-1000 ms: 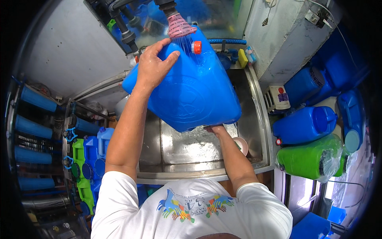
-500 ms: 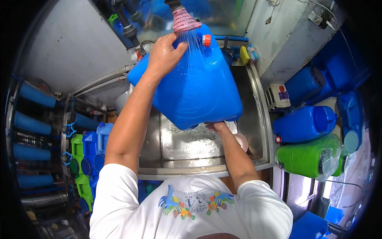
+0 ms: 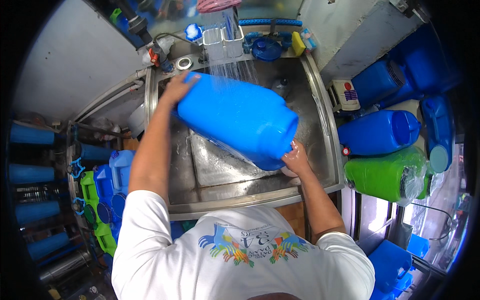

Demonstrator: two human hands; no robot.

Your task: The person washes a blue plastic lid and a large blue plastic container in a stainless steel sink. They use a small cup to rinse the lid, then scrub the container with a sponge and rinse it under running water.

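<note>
Over the steel sink I hold a large blue water container tilted on its side, its wide open mouth toward the right. My left hand grips the upper corner of its far left end. With my right hand I grasp the mouth end at the lower right; some of those fingers are hidden behind the rim. Water streams from a spout wrapped in pink cloth and falls onto the container's far side. Beneath the mouth, a pale bowl shows only in part.
White baskets, a round blue lid and a yellow sponge line the sink's back edge. An orange-handled valve stands at back left. More containers stand on the left, and a green one lies at right among blue ones.
The container has turned from broad face up to lying on its side, mouth to the right. It has dropped away from the spout. My left hand moved left and down, my right slightly right.
</note>
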